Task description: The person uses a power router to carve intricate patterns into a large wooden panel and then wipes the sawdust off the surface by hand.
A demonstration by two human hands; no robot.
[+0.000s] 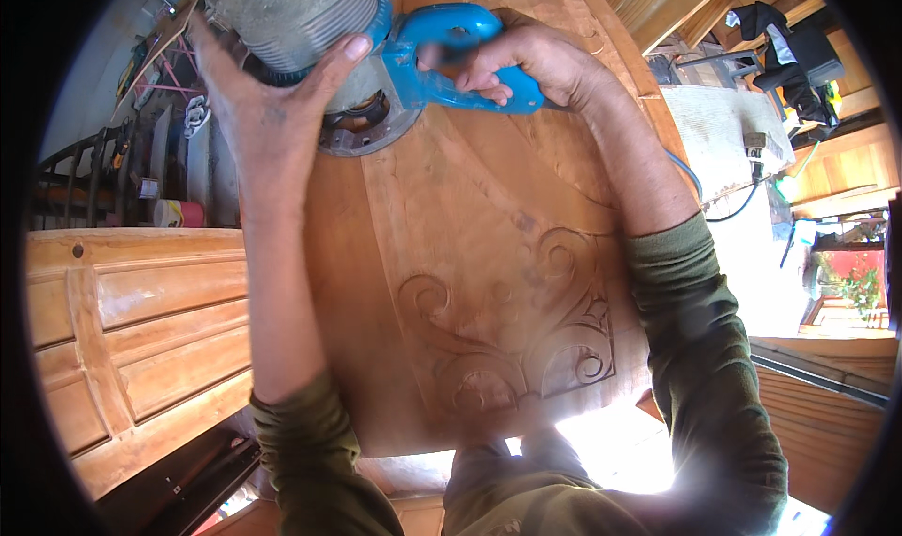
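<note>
At the far end of the carved wooden panel (pixel 489 282), I held a power router (pixel 329 38), its ribbed grey motor body dusty, its round base on the wood. My left hand (pixel 263 94) wrapped the body; my right hand (pixel 536 62) gripped its blue handle (pixel 442 52).

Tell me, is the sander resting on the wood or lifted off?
Resting: the sander base sits flat on the carved panel.
</note>
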